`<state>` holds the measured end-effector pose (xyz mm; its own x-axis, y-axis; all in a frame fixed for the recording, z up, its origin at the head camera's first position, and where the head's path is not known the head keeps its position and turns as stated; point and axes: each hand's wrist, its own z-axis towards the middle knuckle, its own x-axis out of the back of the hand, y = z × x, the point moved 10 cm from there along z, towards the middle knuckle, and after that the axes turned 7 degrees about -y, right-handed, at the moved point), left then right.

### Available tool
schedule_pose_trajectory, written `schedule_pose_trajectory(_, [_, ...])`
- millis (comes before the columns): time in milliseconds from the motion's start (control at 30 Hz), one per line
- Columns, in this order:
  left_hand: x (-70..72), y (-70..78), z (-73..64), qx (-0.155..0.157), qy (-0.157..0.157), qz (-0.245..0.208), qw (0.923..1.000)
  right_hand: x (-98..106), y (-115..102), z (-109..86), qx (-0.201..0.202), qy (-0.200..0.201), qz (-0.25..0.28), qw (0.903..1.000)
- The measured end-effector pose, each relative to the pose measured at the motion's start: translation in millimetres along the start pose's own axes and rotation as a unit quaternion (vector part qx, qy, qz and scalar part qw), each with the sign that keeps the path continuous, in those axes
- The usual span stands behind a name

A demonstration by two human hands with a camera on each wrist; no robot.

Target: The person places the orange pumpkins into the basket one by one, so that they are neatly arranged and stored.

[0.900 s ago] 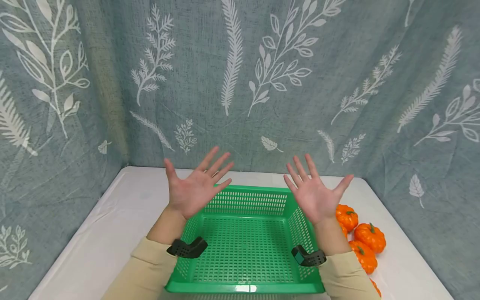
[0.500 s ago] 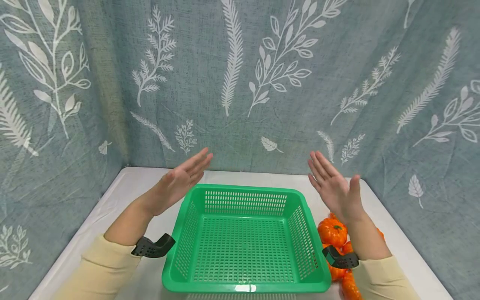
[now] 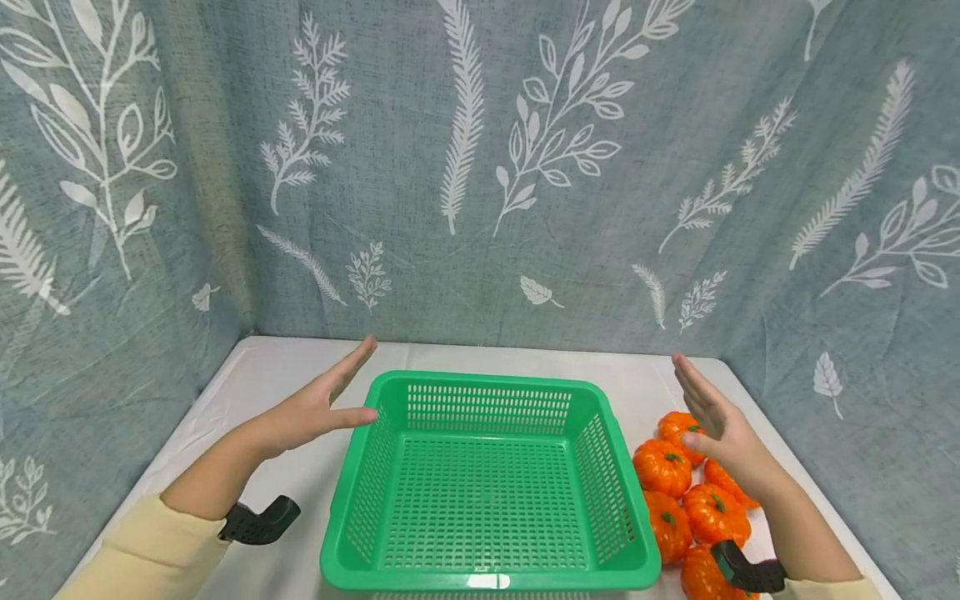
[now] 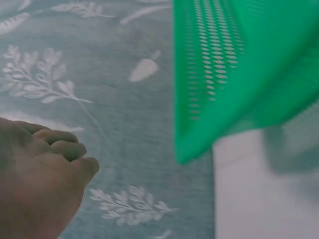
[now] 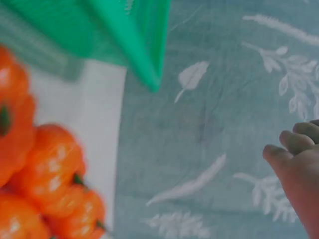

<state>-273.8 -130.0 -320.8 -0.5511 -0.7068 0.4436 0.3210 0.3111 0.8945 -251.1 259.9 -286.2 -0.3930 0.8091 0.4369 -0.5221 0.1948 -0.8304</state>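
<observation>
A green perforated plastic basket (image 3: 487, 579) stands in the middle of the table with nothing inside. To its left my left hand (image 3: 307, 414) hovers with straight fingers and the thumb spread toward the basket's rim. Over on the right, my right hand (image 3: 727, 433) is held in the air above several small orange pumpkins (image 3: 662, 468), its fingers extended. Neither hand holds anything. Both wrist views show only part of each hand, with the basket (image 4: 224, 114) and the glossy pumpkins (image 5: 50, 164) beside them.
The white table (image 3: 277, 367) is bordered at the back and sides by a blue-green curtain (image 3: 420, 275) with white leaf prints. The pumpkins lie close against the basket's right side. Black wrist-worn devices (image 3: 261, 522) sit at both cuffs.
Both hands have moved apart, from over the basket out to its left and right sides, and have turned from palms showing to palms facing inward. The basket and pumpkins stay in place.
</observation>
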Motion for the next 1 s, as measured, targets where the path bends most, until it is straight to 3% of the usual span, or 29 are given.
schedule_pose_trajectory(167, [-5.1,-30.5,-7.2,0.057,0.031,0.033,0.9974,11.2,24.2,-33.8,-0.077,0.056,-0.078,0.9924])
schedule_pose_trajectory(333, [-11.0,-54.8,-11.8,0.094,0.067,0.038,0.9926,19.3,54.6,-70.9,-0.182,0.099,-0.134,0.9690])
schedule_pose_trajectory(533, [-20.0,-77.7,-16.7,0.127,0.086,0.015,0.9880,20.7,95.1,-113.4,-0.346,0.112,-0.089,0.9272])
schedule_pose_trajectory(667, [-24.9,-86.3,-18.1,0.144,0.095,-0.002,0.9849,17.2,113.8,-135.9,-0.424,0.103,-0.070,0.8971])
schedule_pose_trajectory(867, [-31.0,-94.1,-19.4,0.160,0.103,-0.029,0.9813,4.6,137.6,-160.8,-0.495,0.090,-0.055,0.8624])
schedule_pose_trajectory(1000, [-34.3,-97.1,-18.1,0.156,0.107,-0.047,0.9809,-3.0,148.7,-173.3,-0.517,0.085,-0.065,0.8495])
